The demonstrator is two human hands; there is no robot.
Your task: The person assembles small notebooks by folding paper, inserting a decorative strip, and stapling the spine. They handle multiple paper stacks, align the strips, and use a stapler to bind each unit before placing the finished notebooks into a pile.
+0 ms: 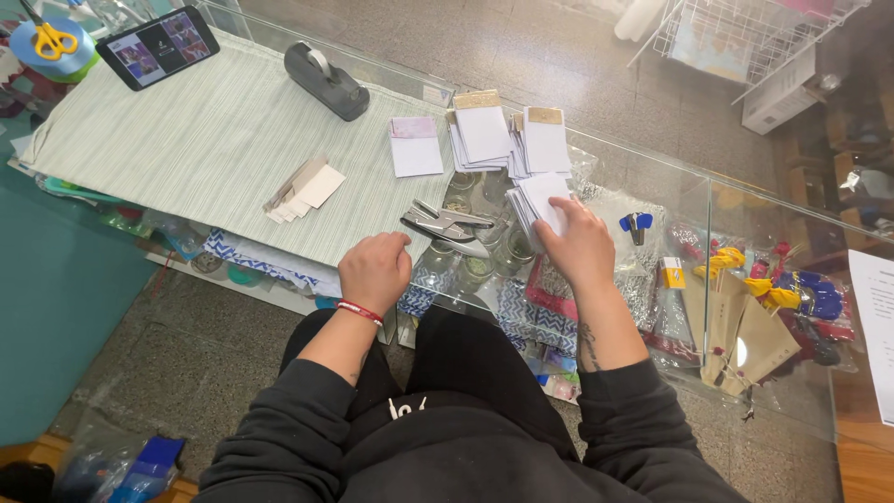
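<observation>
My right hand [577, 244] presses down on a stack of small white cards [538, 197] lying on the glass counter [652, 177], fingers wrapped over the stack's near edge. My left hand [374, 270] rests curled on the counter's near edge, holding nothing, with a red and white bracelet at the wrist. A metal hole punch [447, 226] lies between the two hands. Beyond it sit fanned piles of white cards with gold tops [507, 135] and one white card with a pink top [414, 146].
A striped green cloth [205, 130] covers the counter's left part, bearing a black tape dispenser [326, 81], a phone [156, 47], folded paper strips [303, 188] and yellow scissors [51, 39]. Blue keys [636, 224] lie to the right. Jars and trinkets show under the glass.
</observation>
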